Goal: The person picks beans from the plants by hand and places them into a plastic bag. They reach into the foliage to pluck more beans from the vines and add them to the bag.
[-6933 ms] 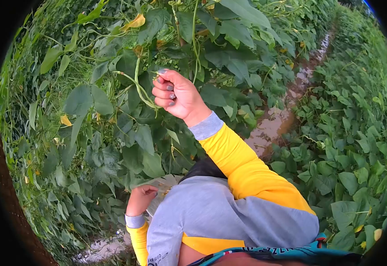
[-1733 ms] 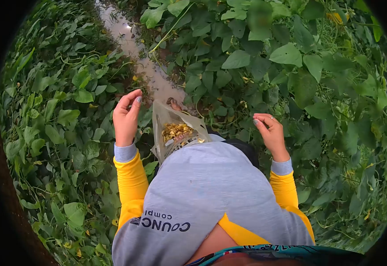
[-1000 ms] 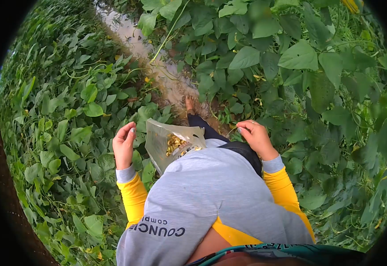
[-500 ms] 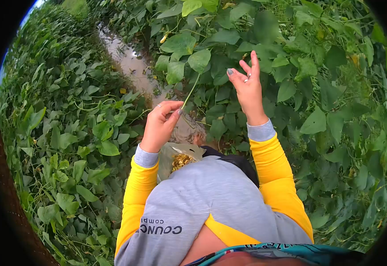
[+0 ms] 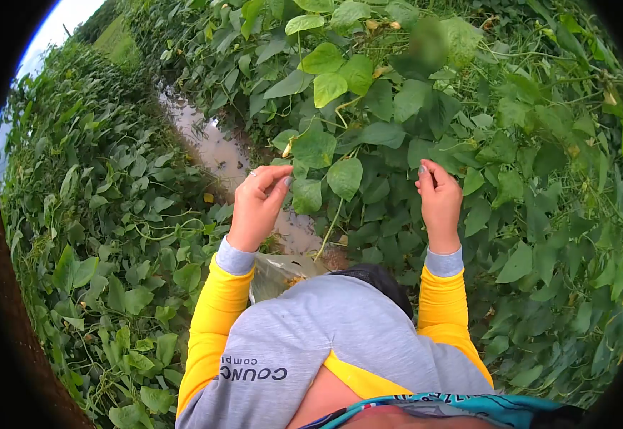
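My left hand point(image 5: 254, 211) is raised in front of me with thumb and fingers pinched together, at the edge of a leaf point(image 5: 307, 196). Just above its fingertips hangs a pale yellow flower bud point(image 5: 287, 148). My right hand point(image 5: 441, 207) is held up by the dense foliage, fingers curled and the thumb against the index finger. Whatever either pinch holds is too small or hidden. Between the hands a thin green stem point(image 5: 331, 227) slants down from a broad leaf point(image 5: 345, 179). A clear plastic bag point(image 5: 272, 277) with yellow pieces point(image 5: 295, 281) hangs at my waist.
Leafy vines point(image 5: 122, 250) spread on the left, and taller vines point(image 5: 540, 214) crowd the right. A strip of muddy water point(image 5: 215, 146) runs between them. Yellowish buds point(image 5: 381, 71) show among the upper leaves. My grey top point(image 5: 326, 314) fills the bottom.
My left hand has let go of the green stem and is now by the leaf under the bud. My right hand has come lower and rightward, its spread fingers now closed. The view has tilted up.
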`<state>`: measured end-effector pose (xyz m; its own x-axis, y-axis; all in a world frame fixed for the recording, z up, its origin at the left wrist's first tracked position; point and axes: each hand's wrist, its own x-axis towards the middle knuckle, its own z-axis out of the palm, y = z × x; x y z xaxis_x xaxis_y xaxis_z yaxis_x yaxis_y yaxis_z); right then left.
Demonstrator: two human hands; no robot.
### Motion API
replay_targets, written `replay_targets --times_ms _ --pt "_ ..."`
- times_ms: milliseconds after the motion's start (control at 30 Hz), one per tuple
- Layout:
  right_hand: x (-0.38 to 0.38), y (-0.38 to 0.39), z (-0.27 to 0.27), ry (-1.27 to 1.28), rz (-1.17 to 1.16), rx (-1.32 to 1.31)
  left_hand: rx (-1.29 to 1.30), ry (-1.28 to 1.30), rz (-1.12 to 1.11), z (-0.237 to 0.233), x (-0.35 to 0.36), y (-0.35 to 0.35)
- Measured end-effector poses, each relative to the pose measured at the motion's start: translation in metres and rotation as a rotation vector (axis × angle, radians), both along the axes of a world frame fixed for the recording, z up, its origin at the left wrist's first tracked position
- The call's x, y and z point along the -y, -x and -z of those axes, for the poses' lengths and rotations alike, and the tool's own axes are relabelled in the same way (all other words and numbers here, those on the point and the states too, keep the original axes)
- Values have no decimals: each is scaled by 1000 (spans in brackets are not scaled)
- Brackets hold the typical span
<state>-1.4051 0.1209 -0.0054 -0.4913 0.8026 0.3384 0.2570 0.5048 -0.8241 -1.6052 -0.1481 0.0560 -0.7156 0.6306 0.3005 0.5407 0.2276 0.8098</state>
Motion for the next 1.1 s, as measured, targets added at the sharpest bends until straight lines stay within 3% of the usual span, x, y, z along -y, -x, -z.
replay_targets --times_ms 133,233,333,433,467,533,633,767,867,933,1000,1100 --pt "3 -11 -10 8 41 115 -16 -12 19 -17 -7 16" --pt "13 -20 -26 -12 41 128 -30 -177 27 -21 -12 24" --pt "52 -14 -71 207 -80 -166 -87 -240 94 -52 -28 28" --pt "100 8 -80 -95 -462 -149 -173 -182 189 -86 -61 35" --pt "118 21 -68 -163 -593 -173 -161 -170 220 -93 -79 39" --pt "145 45 -23 -164 -899 51 -70 -166 254 -97 -122 56" --pt "159 56 19 -382 -972 294 -44 -218 277 -90 -194 87" --pt "129 56 -36 -210 -789 64 160 -232 226 -101 -239 91" --pt "97 52 -62 189 -606 17 312 -331 233 -109 -250 86" --pt "70 58 -61 543 -564 -222 405 -395 273 -111 -254 87" --pt "46 68 -72 534 -478 -362 512 -436 347 -112 -252 92" --pt "22 88 -92 504 -401 -524 476 -411 363 -110 -252 98"
